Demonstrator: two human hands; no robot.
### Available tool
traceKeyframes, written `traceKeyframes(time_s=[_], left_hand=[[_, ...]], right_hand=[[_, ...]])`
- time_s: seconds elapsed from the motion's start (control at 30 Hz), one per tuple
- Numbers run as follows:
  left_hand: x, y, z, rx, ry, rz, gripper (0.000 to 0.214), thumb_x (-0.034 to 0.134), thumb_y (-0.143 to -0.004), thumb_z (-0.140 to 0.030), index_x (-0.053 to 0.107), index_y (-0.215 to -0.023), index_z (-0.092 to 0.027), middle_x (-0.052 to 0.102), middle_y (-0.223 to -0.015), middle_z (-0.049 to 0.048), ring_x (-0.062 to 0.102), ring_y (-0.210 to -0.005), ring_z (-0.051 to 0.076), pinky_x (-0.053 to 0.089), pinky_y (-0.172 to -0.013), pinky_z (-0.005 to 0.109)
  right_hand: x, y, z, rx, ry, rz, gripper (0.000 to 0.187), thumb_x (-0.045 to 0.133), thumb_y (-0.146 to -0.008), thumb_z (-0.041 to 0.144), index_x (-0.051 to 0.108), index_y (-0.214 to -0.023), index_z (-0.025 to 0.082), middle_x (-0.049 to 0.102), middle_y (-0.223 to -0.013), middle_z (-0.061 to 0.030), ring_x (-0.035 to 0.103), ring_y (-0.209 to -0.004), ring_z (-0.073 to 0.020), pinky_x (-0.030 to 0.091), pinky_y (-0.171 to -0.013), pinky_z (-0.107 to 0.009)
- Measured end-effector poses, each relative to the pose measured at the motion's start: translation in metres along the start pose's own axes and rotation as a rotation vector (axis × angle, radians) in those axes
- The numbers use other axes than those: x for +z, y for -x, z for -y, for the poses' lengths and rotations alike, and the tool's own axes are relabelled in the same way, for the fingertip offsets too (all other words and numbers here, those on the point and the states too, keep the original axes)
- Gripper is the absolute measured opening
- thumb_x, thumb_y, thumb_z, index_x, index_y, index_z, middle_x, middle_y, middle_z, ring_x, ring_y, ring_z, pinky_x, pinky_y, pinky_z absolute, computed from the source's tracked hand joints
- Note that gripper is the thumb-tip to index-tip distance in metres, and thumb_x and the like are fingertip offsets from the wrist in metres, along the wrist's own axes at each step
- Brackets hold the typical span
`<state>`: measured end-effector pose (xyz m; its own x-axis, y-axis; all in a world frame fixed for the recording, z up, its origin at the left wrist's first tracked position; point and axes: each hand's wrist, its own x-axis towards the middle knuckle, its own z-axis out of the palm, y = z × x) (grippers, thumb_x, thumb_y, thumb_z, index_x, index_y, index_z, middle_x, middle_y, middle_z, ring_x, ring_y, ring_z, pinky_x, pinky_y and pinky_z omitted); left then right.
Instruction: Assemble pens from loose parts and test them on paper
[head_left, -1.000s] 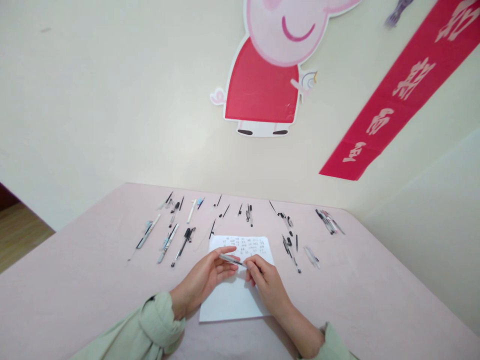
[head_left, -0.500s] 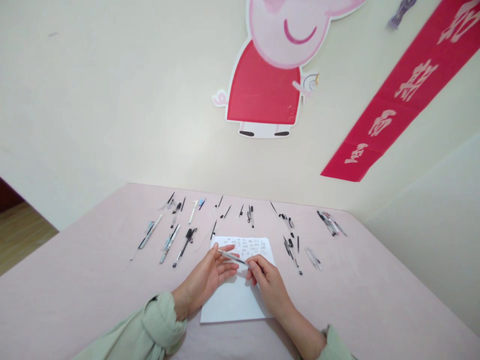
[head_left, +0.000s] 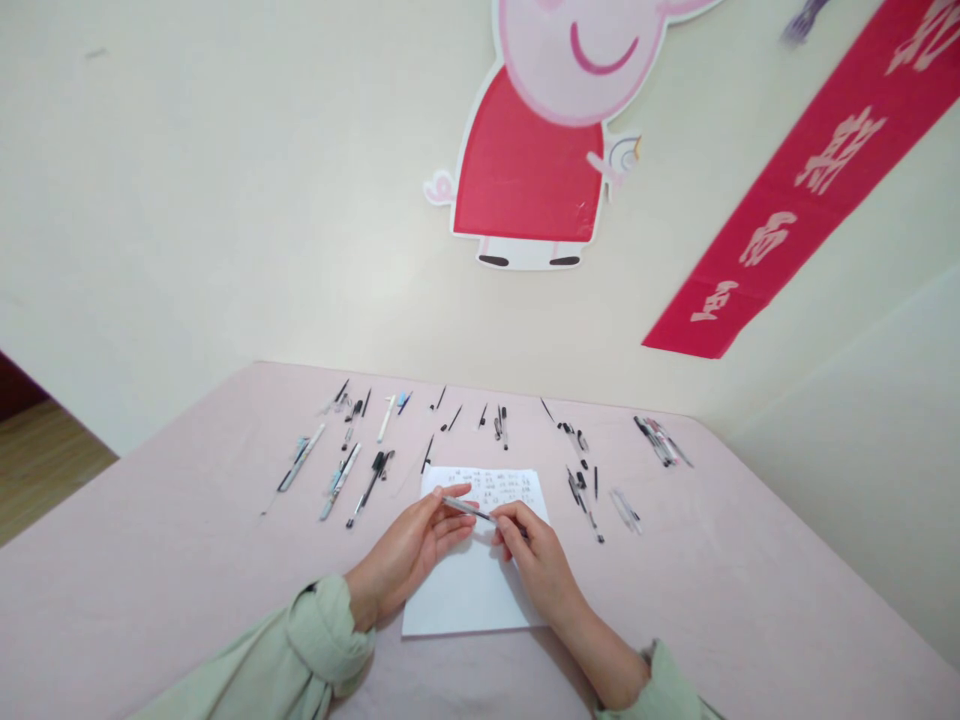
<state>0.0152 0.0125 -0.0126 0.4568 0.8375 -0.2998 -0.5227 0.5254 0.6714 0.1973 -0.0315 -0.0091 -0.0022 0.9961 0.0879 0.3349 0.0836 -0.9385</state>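
The left hand (head_left: pixel 409 555) is slightly more gathered than half a second ago: its lower fingers bunch closer together, and the thumb sits nearer the pen's (head_left: pixel 469 510) left end. The view dips a little, lifting the paper (head_left: pixel 465 590) and far wall figure (head_left: pixel 529 170) in it.
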Motion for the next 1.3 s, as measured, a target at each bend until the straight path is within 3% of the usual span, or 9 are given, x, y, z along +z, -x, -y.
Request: traceKeyframes(time_s=[0.33,0.53,0.7,0.93,1.07,1.17,1.3], left_hand=[[0.001,-0.001,0.000,0.035,-0.013,-0.038,0.025,0.050,-0.095,-0.025,0.066,-0.109,-0.010,0.069,-0.093,0.0112,0.066,-0.090,0.016,0.051,-0.090,0.029],[0.003,0.000,-0.001,0.047,0.008,-0.061,0.025,0.049,-0.095,-0.024,0.065,-0.108,-0.010,0.069,-0.091,0.0101,0.065,-0.088,0.016,0.052,-0.088,0.029],[0.003,0.002,-0.001,0.030,-0.003,-0.033,0.027,0.050,-0.095,-0.026,0.064,-0.111,-0.010,0.070,-0.096,0.0125,0.066,-0.088,0.017,0.051,-0.090,0.031],[0.000,0.001,0.000,-0.003,-0.010,0.026,0.033,0.048,-0.095,-0.031,0.058,-0.119,-0.011,0.071,-0.101,0.0155,0.068,-0.095,0.022,0.048,-0.095,0.036],[0.000,0.000,0.000,0.020,0.026,-0.019,0.030,0.048,-0.095,-0.030,0.058,-0.117,-0.012,0.071,-0.099,0.0146,0.068,-0.095,0.020,0.048,-0.097,0.035],[-0.001,-0.001,0.000,0.036,0.053,-0.047,0.028,0.050,-0.095,-0.029,0.058,-0.116,-0.012,0.071,-0.098,0.0139,0.068,-0.095,0.019,0.048,-0.097,0.035],[-0.003,-0.002,0.001,0.039,0.050,-0.043,0.030,0.051,-0.094,-0.030,0.057,-0.117,-0.012,0.070,-0.103,0.0158,0.067,-0.097,0.020,0.047,-0.099,0.036]], right_hand=[[0.000,-0.002,-0.011,-0.020,0.014,-0.064,0.019,0.054,-0.085,0.028,0.051,-0.102,0.021,0.057,-0.082,-0.0004,0.056,-0.075,-0.0160,0.045,-0.070,-0.028],[-0.007,-0.004,-0.008,-0.022,0.060,-0.113,0.013,0.053,-0.086,0.032,0.054,-0.087,0.020,0.057,-0.078,-0.0005,0.053,-0.068,-0.0151,0.043,-0.064,-0.026],[-0.009,-0.005,-0.004,0.033,0.036,-0.092,0.029,0.049,-0.089,0.046,0.054,-0.076,0.020,0.051,-0.064,0.0019,0.050,-0.060,-0.0151,0.041,-0.060,-0.026],[-0.006,-0.004,-0.004,0.068,-0.019,-0.031,0.035,0.043,-0.091,0.048,0.060,-0.098,0.018,0.059,-0.066,0.0006,0.050,-0.053,-0.0140,0.041,-0.055,-0.026],[-0.008,-0.004,-0.006,0.006,0.076,-0.078,0.030,0.052,-0.087,0.039,0.054,-0.109,0.018,0.062,-0.083,-0.0021,0.056,-0.065,-0.0148,0.046,-0.063,-0.027],[-0.012,-0.003,-0.006,-0.060,0.207,-0.120,0.023,0.057,-0.082,0.031,0.056,-0.102,0.019,0.063,-0.087,-0.0032,0.057,-0.071,-0.0155,0.047,-0.070,-0.028],[-0.014,-0.003,-0.002,-0.091,0.254,-0.110,0.011,0.053,-0.086,0.030,0.058,-0.088,0.020,0.063,-0.079,-0.0021,0.058,-0.071,-0.0162,0.045,-0.067,-0.026]])
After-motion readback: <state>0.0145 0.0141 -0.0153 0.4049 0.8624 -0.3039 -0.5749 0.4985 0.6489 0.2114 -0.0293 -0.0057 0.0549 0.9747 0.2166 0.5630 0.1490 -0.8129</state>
